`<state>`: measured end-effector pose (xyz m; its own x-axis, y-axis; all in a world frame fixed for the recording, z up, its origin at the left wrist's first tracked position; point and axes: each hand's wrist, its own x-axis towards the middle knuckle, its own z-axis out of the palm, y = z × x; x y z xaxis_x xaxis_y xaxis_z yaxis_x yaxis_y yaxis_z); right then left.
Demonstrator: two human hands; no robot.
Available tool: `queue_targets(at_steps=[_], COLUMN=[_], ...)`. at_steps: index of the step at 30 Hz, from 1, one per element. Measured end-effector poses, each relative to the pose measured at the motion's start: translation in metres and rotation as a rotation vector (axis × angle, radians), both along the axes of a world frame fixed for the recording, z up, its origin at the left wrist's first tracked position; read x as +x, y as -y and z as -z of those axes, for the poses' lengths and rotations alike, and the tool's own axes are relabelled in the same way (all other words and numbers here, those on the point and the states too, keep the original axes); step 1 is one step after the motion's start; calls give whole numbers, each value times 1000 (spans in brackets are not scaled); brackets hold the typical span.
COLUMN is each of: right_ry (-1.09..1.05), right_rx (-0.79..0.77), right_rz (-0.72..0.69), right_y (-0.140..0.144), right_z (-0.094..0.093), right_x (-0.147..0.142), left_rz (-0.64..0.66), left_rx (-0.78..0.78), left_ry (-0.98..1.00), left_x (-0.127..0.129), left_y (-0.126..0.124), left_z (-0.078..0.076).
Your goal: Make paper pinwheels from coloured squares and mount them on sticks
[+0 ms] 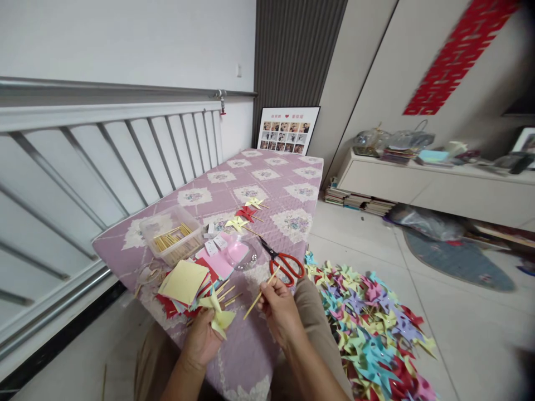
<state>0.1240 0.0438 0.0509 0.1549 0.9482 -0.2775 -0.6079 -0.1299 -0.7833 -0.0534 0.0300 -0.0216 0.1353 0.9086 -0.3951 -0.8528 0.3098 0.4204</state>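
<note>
A yellow paper pinwheel (221, 318) is pinched in my left hand (203, 338), its blades folded. Between the fingertips of my right hand (276, 306) is a thin wooden stick (256, 302), held slanted and apart from the pinwheel. A stack of coloured paper squares (184, 283), yellow on top, lies just beyond my left hand. Several loose sticks (229, 295) rest beside it. Past my right hand, red-handled scissors (286, 267) lie on the cloth, and a clear round dish (242, 255) sits left of them.
A plastic box (169, 236) of sticks stands at the left of the flowered tablecloth (288, 192). Two yellow pinwheels (236, 224) and a red pinwheel (246, 213) lie farther back. Many finished pinwheels (371, 334) are heaped at the right. A metal railing (121, 150) borders the left side.
</note>
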Motion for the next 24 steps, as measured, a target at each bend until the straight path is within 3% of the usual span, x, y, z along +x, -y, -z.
queue_targets(at_steps=[24], right_ry=[181], right_rx=[33], right_rz=[-6], right_y=[0], right_z=[8], right_x=[-1], left_rz=[-1], left_rx=[30], left_ry=[12], left_x=[0], left_y=[0], left_z=[5])
